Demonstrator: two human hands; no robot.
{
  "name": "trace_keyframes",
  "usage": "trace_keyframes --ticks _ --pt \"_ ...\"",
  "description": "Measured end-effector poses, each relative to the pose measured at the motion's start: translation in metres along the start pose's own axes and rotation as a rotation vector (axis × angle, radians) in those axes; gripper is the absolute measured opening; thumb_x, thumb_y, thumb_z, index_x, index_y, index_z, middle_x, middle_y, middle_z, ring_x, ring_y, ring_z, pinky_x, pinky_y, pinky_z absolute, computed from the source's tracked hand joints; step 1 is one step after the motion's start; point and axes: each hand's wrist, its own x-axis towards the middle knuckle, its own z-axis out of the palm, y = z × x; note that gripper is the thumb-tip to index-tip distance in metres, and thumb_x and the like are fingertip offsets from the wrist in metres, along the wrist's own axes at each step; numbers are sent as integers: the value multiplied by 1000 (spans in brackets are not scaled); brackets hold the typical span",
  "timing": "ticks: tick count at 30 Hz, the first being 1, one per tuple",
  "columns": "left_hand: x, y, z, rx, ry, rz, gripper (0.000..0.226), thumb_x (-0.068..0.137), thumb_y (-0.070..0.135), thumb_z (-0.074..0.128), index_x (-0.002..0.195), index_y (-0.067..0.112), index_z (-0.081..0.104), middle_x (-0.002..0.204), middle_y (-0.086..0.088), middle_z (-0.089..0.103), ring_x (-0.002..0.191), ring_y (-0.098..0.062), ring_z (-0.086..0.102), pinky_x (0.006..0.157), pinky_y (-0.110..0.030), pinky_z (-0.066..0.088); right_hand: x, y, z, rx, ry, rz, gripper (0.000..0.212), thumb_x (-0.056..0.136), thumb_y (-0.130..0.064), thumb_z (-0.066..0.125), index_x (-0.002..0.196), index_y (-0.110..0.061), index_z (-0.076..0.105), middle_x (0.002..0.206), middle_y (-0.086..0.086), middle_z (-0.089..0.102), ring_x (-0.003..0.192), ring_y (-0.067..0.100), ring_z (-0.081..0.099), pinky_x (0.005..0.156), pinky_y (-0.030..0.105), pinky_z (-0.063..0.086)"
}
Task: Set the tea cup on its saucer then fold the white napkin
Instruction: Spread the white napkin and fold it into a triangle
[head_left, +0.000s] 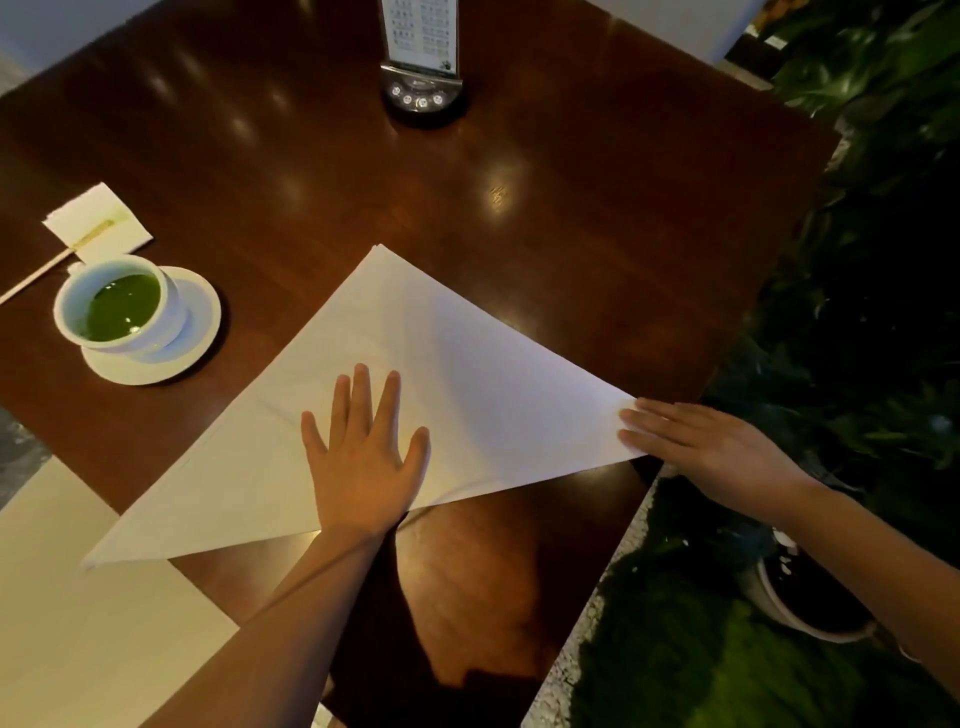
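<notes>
The white napkin (457, 358) lies on the dark wooden table (322, 171), folded into a large triangle with its apex pointing away from me. My left hand (363, 452) rests flat on its lower middle, fingers spread. My right hand (701, 447) lies flat with its fingertips on the napkin's right corner. At the left, the white tea cup (117, 304), holding green tea, stands on its white saucer (200, 322).
A small folded paper napkin (98, 218) and a thin wooden stick (52, 265) lie behind the cup. A menu stand on a dark base (423, 93) stands at the far middle. Green plants (872, 260) and a white pot (800, 613) sit beyond the table's right edge. A pale surface (78, 623) lies at bottom left.
</notes>
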Motion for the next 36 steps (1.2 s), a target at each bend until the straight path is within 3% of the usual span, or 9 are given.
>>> trace_keyframes --ticks 3,7,9,14,19,24,27,33,36 --pt "0 0 0 5 -2 1 68 90 61 21 149 28 21 159 -3 10 146 -27 6 113 -56 1 0 5 -13 96 66 50 58 54 10 82 106 -13 71 116 5 67 110 25 61 87 44 53" --pt "1 1 -1 -11 -1 2 68 89 60 23 149 27 24 159 -4 13 145 -28 9 113 -57 4 18 4 -32 297 102 215 28 71 1 76 93 -16 73 97 3 72 95 21 67 80 37 56" --pt "1 1 -1 -21 5 8 68 89 60 25 148 26 27 158 -5 16 145 -29 12 112 -57 6 34 0 -42 425 139 299 22 77 1 71 91 -15 72 93 0 70 91 16 64 79 37 57" --pt "2 0 -1 -24 0 10 67 89 60 27 147 26 29 157 -5 19 144 -30 15 112 -57 7 88 -20 -75 762 221 452 16 82 -8 66 94 -20 64 91 -11 63 90 2 59 76 19 50" --pt "0 0 -4 -32 -26 -7 64 91 60 23 147 30 26 158 -3 15 145 -27 11 113 -55 1 157 -40 -104 1015 332 439 15 82 -3 66 96 -9 64 83 -11 62 73 -15 56 67 6 45" --pt "0 0 -9 -58 -74 -23 66 92 61 4 148 31 21 158 -1 11 145 -23 6 115 -53 -2 232 -53 -110 1075 361 407 10 83 -12 68 89 -5 64 83 12 64 75 8 57 64 24 48" --pt "-2 -3 -10 -82 -84 -12 67 93 60 2 149 27 19 158 0 11 146 -20 4 114 -51 -2 269 -56 -95 1089 315 443 7 86 -17 65 81 -14 62 78 6 61 71 11 55 59 22 47" --pt "-2 -4 -13 -127 -90 -3 68 92 63 10 149 27 19 157 -3 21 144 -22 15 112 -54 7 315 -56 -54 1002 242 522 18 86 -27 62 72 -16 63 60 -4 54 62 13 50 61 31 41" --pt "-2 -4 -12 -99 -104 1 68 92 63 13 149 27 22 155 -4 24 144 -22 16 111 -56 10 326 -59 -42 877 213 544 19 86 -32 60 75 -17 64 63 -6 57 71 18 57 80 42 47"
